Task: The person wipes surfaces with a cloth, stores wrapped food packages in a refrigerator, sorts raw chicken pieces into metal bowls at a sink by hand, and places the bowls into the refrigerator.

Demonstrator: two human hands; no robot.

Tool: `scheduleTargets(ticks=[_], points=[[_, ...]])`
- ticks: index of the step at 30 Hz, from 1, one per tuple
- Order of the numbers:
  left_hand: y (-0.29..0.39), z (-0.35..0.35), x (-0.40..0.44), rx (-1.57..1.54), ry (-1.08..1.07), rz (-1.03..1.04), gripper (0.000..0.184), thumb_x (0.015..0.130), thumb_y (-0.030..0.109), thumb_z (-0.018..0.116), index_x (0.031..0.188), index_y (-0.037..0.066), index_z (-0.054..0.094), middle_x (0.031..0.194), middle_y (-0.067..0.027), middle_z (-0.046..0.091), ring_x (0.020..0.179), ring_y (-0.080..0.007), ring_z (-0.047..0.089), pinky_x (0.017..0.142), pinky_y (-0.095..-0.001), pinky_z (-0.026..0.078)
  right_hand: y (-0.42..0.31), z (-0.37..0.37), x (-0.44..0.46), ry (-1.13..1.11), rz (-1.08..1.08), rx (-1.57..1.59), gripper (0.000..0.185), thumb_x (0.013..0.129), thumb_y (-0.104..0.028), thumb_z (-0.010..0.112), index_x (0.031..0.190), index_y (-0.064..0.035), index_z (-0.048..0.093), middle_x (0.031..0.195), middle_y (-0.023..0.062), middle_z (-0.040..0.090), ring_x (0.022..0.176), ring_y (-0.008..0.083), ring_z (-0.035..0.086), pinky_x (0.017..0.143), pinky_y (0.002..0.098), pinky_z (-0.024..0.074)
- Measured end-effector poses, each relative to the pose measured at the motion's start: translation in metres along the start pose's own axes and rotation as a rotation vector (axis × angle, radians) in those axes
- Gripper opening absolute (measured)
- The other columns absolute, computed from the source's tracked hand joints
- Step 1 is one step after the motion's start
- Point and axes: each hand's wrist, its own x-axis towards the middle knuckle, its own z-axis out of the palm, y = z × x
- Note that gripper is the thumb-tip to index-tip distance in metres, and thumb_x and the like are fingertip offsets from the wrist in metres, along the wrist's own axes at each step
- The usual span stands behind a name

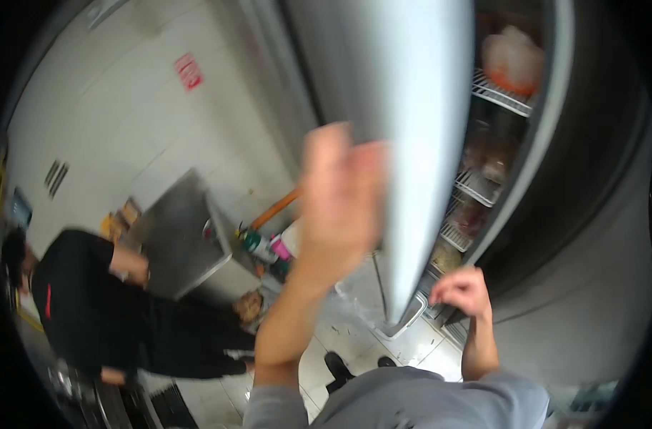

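A tall metal refrigerator door (429,143) stands ajar in front of me. My left hand (340,204) is raised at its near side, blurred by motion, its fingers up and apart; whether it touches the door is unclear. My right hand (465,292) is lower, beside the fridge opening, with its fingers curled in and nothing visible in them. Inside, wire shelves (501,96) hold a bag with something orange (513,61) at the top and several wrapped packages (494,157) further down.
A person in black (83,300) stands at left, one arm over a metal counter (179,236). Bottles (258,247) and an orange handle (276,207) are beside it. A light-rimmed bin (408,322) sits on the tiled floor (333,332) below the door.
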Motion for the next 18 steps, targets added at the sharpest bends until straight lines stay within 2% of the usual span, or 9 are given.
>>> scheduleTargets(ticks=[2,5,8,11,12,14,16,17,18], points=[[0.012,0.046,0.015,0.004,-0.115,0.053,0.016,0.095,0.015,0.052,0.094,0.001,0.047,0.07,-0.0063,0.057,0.061,-0.0143,0.055,0.051,-0.0344,0.043,-0.018,0.024,-0.001,-0.224,0.071,-0.061,0.041,0.078,-0.014,0.074,0.114,0.0006,0.062,0.114,0.0163,0.063,0.103,0.0248,0.062,0.082,0.0336,0.0512],[-0.003,0.105,0.027,-0.202,-0.049,0.141,0.022,0.082,0.011,0.062,0.088,-0.004,0.046,0.062,-0.0208,0.052,0.059,-0.0401,0.055,0.054,-0.0421,0.043,0.01,0.024,-0.013,-0.104,0.203,-0.192,0.069,0.075,-0.013,0.076,0.134,-0.0003,0.043,0.14,0.0165,0.043,0.125,0.0284,0.045,0.101,0.0385,0.0391],[-0.027,0.136,0.007,-0.203,-0.144,0.17,0.027,0.075,0.01,0.065,0.094,-0.001,0.05,0.088,-0.0202,0.053,0.084,-0.0374,0.054,0.073,-0.043,0.044,0.04,-0.012,-0.007,0.282,0.478,-0.182,0.044,0.09,-0.013,0.06,0.129,0.0024,0.046,0.12,0.0088,0.055,0.113,0.0179,0.049,0.099,0.0308,0.0358],[-0.044,0.103,-0.07,-0.257,-0.269,0.139,0.033,0.077,0.016,0.068,0.102,0.001,0.053,0.096,-0.017,0.056,0.092,-0.0316,0.057,0.078,-0.0413,0.046,0.141,-0.123,-0.049,0.345,0.344,-0.185,0.04,0.094,-0.018,0.055,0.128,0.0039,0.048,0.123,0.0118,0.053,0.109,0.0184,0.049,0.097,0.0311,0.0367],[-0.047,0.067,-0.103,-0.382,-0.427,-0.115,0.028,0.08,0.016,0.067,0.1,0.0,0.054,0.095,-0.0154,0.059,0.089,-0.0284,0.06,0.075,-0.038,0.048,0.202,-0.179,-0.07,0.359,0.325,-0.172,0.043,0.095,-0.023,0.054,0.129,0.0028,0.048,0.125,0.0127,0.052,0.112,0.0194,0.049,0.098,0.0315,0.0366],[-0.094,0.026,-0.218,-0.467,-0.177,-0.371,0.024,0.087,0.013,0.062,0.106,0.001,0.056,0.098,-0.0114,0.062,0.09,-0.0194,0.06,0.078,-0.0321,0.049,0.094,-0.083,-0.004,0.511,0.363,-0.222,0.05,0.096,-0.031,0.052,0.137,-0.0029,0.042,0.136,0.01,0.046,0.121,0.0227,0.046,0.104,0.0375,0.0336],[-0.138,-0.052,-0.378,0.008,-0.203,-0.821,0.032,0.091,0.015,0.057,0.12,0.002,0.055,0.113,-0.0117,0.062,0.105,-0.0185,0.058,0.088,-0.0319,0.046,0.12,-0.096,-0.001,0.503,0.345,-0.43,0.053,0.094,-0.031,0.055,0.137,-0.0057,0.041,0.127,0.0101,0.053,0.111,0.0239,0.052,0.092,0.0398,0.0439],[-0.13,-0.092,-0.471,0.113,0.012,-1.032,0.028,0.09,0.014,0.056,0.115,0.002,0.059,0.111,-0.014,0.062,0.104,-0.0208,0.058,0.087,-0.0343,0.046,0.068,-0.039,0.023,0.556,0.196,-0.857,0.034,0.094,-0.033,0.054,0.107,-0.0028,0.065,0.107,0.0147,0.064,0.1,0.0275,0.06,0.088,0.0381,0.0472],[-0.12,-0.133,-0.573,0.398,0.031,-1.115,0.024,0.088,0.013,0.057,0.11,0.004,0.063,0.109,-0.0152,0.062,0.103,-0.0231,0.059,0.087,-0.0363,0.046,0.072,-0.039,0.025,0.608,0.31,-0.834,0.039,0.093,-0.036,0.056,0.114,-0.0043,0.064,0.118,0.0155,0.062,0.108,0.0286,0.058,0.091,0.0383,0.0458]])
